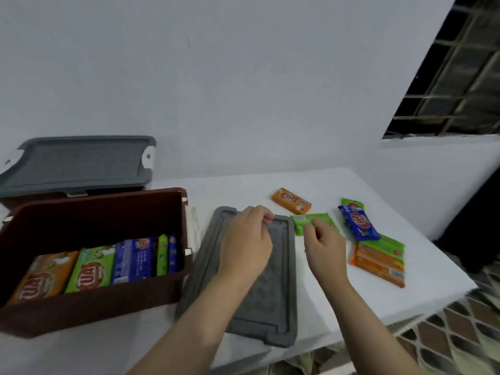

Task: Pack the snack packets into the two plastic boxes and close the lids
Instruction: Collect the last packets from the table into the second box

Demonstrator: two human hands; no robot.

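At the bottom centre a grey lid [259, 301] lies flat on the white table [422, 290]. The left hand [244, 239] hovers over its far end, fingers curled in, holding nothing that shows. Just right of it the right hand [323, 240] pinches the near edge of a green packet [316, 221] lying beside the lid. At lower left an open brown box [89, 301] holds a row of packets [108, 263]. At right lie an orange stack [378, 262] and a blue packet [358, 223]; farther, an orange packet [291, 200]. At upper left a second box [27, 200] sits behind the first, its lid [78, 163] on.
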